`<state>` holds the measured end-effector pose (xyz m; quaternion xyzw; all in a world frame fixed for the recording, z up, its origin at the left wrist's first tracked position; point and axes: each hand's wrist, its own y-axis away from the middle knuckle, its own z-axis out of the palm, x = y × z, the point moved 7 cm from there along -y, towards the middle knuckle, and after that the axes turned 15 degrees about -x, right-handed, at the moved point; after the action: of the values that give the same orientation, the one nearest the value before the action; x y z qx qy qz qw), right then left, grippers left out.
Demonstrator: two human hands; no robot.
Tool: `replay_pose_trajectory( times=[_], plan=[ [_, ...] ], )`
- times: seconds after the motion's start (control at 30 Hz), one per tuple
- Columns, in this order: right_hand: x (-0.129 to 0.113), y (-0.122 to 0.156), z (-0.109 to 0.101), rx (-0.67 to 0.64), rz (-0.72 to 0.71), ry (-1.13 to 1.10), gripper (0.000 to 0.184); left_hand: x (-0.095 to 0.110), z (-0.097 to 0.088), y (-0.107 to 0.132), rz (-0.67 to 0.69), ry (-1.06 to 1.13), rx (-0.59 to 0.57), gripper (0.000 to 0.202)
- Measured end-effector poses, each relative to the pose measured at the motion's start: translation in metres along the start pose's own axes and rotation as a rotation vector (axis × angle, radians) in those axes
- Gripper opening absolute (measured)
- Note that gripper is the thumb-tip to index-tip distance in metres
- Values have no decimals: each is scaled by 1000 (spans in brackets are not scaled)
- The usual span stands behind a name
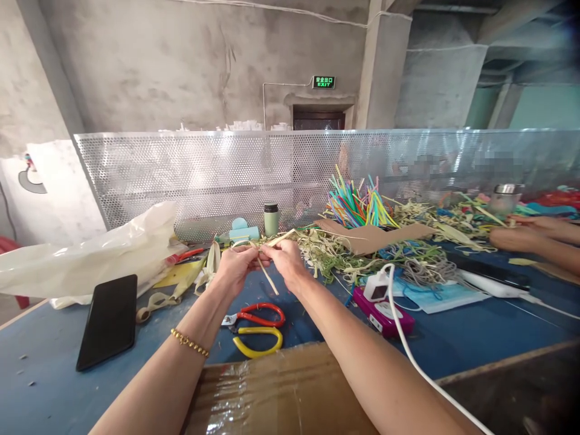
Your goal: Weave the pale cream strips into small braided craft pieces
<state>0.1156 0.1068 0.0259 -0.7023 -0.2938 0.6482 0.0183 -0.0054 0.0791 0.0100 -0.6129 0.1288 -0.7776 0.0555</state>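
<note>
Above the middle of the blue table, my left hand [236, 266] and my right hand [286, 258] meet, fingertips pinched close together. Between them they grip pale dried plant strips [269, 277]; one end hangs down below the fingers, and another sticks up past my right hand. Exactly how the strips cross is hidden by the fingers. Scissors with one red and one yellow handle [260, 353] lie on the table just below my hands. A heap of similar pale and green strips [327, 249] spreads to the right of my right hand.
A black phone [109, 320] and plastic bag [90, 257] lie left. Cardboard [285, 393] lies in front. Behind stand a green bottle [270, 221] and coloured pipe cleaners [356, 202]. Right are a purple power socket [385, 314] with white cable and a co-worker's hands [516, 240].
</note>
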Motion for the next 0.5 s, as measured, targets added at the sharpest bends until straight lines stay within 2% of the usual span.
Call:
replay_pose_trajectory(
  times=[0.37, 0.5],
  plan=[
    [4, 2, 5, 9, 28, -235, 15, 0, 1, 2, -35, 57, 72, 5],
    [6, 0, 4, -17, 50, -211, 16, 1, 3, 2, -23, 81, 11, 4]
  ],
)
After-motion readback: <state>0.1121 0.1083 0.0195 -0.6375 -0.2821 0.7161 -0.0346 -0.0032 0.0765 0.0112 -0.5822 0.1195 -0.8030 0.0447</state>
